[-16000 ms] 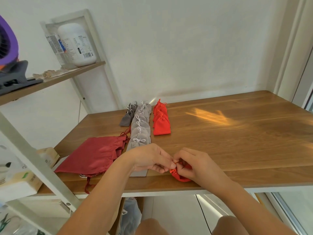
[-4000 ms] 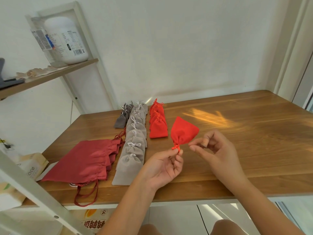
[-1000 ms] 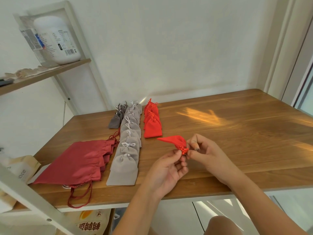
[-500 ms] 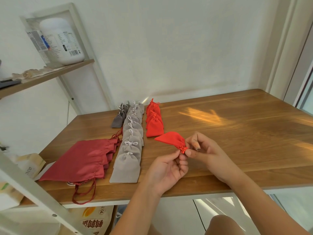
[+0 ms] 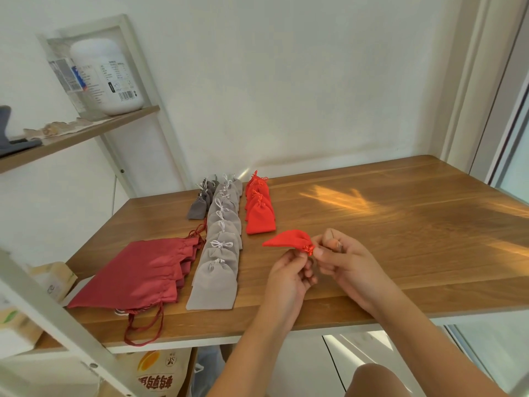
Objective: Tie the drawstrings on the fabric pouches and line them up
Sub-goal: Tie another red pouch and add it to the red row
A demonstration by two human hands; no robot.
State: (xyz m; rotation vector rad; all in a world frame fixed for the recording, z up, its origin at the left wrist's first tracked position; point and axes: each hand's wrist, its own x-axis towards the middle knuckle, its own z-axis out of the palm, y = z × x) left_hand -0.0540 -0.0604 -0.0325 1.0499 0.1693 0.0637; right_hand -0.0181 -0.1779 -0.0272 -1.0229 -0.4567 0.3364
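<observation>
A small bright red pouch [image 5: 287,241] hangs above the wooden table [image 5: 400,224], its body pointing left. Its knotted drawstring end sits between my hands. My left hand [image 5: 289,275] pinches the pouch neck from below, and my right hand [image 5: 340,257] pinches the cord at the knot from the right. Behind it lies a row of tied red pouches [image 5: 259,207]. Left of that runs a longer row of light grey pouches [image 5: 220,247], and a short row of dark grey pouches [image 5: 201,200] lies at the back.
A stack of larger dark red drawstring bags [image 5: 140,275] lies at the table's left front, cords hanging over the edge. A white shelf frame [image 5: 57,305] crosses the left foreground, with a white bottle [image 5: 106,75] on the upper shelf. The wall is close behind.
Both hands have kept their pinch on the red pouch's knot over the last second. The pouch has stayed roughly in place, lying sideways; earlier it stood upright from my left fingers.
</observation>
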